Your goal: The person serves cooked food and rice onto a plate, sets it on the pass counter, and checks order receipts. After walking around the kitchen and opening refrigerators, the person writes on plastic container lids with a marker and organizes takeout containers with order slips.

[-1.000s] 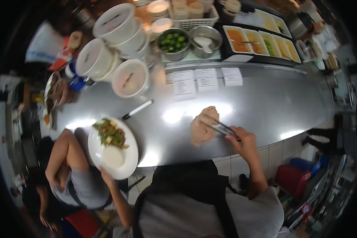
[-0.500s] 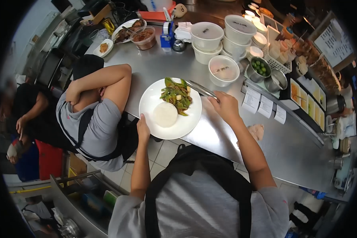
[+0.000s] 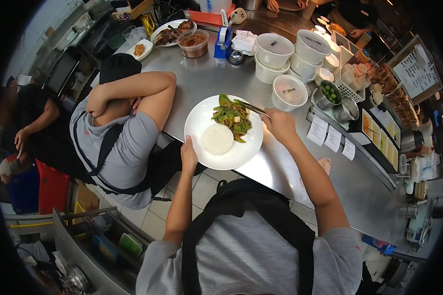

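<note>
My left hand grips the lower left rim of a white plate, its thumb over the edge. On the plate lie a round mound of white rice and, above and right of it, a stir-fry of green vegetables with brown pieces and pale cubes. My right hand is closed around metal tongs. The tongs' tips reach over the plate and touch the upper right part of the stir-fry. The plate is held over the front edge of the steel counter.
A person in a grey shirt leans at the counter on my left, arms folded. Lidded white tubs stand beyond the plate. Bowls of green citrus, hanging paper slips and a condiment tray line the right side.
My view has shifted, so the scene sits differently in it. The tongs' tips have come in slightly over the stir-fry. Both hands keep their hold.
</note>
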A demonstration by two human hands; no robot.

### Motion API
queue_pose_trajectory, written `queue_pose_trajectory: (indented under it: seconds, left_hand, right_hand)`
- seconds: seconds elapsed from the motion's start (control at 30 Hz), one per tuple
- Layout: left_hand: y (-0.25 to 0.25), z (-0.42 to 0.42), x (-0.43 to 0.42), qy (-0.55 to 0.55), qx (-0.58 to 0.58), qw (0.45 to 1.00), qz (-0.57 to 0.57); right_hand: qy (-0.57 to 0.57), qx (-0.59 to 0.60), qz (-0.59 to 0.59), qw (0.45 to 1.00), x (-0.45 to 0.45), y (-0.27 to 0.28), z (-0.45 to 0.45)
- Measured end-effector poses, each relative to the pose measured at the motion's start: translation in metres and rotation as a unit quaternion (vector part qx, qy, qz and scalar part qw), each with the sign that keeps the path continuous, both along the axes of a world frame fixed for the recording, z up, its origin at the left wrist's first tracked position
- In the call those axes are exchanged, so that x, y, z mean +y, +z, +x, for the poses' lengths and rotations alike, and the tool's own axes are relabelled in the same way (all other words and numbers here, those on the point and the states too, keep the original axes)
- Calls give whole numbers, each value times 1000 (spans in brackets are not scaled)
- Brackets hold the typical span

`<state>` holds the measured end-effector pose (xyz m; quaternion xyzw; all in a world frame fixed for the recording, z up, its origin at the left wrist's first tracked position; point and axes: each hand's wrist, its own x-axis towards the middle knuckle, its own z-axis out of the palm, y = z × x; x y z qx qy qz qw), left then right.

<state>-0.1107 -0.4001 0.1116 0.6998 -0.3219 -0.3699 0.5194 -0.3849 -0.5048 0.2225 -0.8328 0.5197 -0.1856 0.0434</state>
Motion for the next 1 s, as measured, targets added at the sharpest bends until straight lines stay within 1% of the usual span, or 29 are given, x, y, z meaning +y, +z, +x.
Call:
queue_pose_trajectory:
  seconds: [0.03, 0.17, 0.23, 0.27, 0.33, 0.4, 0.57, 0.63, 0.7, 0.73, 0.8, 0.83, 0.9, 0.93, 1.0]
  left_hand:
    - [0, 1, -1, -1, -8, 1000, 9]
    - [3, 1, 0, 0, -3, 1000, -18]
    - [9, 1, 1, -27, 33, 999, 25]
    - [11, 0, 1, -24, 44, 999, 13]
    - [9, 0, 0, -18, 26, 999, 19]
    - [8, 1, 0, -12, 9, 999, 28]
    - [3, 0, 0, -6, 29, 1000, -2]
    - [-8, 4, -2, -7, 12, 1000, 11]
    - [-16, 5, -3, -12, -9, 1000, -1]
    - [-4, 3, -2, -14, -7, 1000, 6]
    - [3, 2, -1, -16, -4, 1000, 8]
    - [3, 2, -1, -19, -3, 1000, 6]
    - [-1, 3, -2, -24, 5, 1000, 8]
    - [-4, 4, -2, -30, 10, 999, 8]
    - [-7, 3, -4, -19, 14, 1000, 5]
  right_hand:
    - [27, 0, -11, 1000, -3, 1, 0]
    - [40, 5, 7, 999, -15, 23, 3]
    - [11, -32, 38, 999, -19, 37, 8]
    - [12, -32, 35, 999, -22, 39, 13]
    - [28, 18, 71, 997, -29, 40, 26]
    - [27, 24, 82, 996, -36, 35, 39]
    - [6, 25, 135, 990, -48, 31, 51]
    - [32, -5, 133, 991, -53, 39, 48]
    - [26, -10, 160, 987, -56, 48, 46]
    - [33, -35, 165, 985, -55, 57, 44]
    - [53, -104, 165, 979, -59, 61, 38]
    - [52, -104, 169, 979, -62, 62, 34]
    - [68, -139, 258, 954, -69, 65, 28]
    - [67, -139, 260, 953, -70, 64, 28]
    - [33, -69, 308, 948, -71, 62, 28]
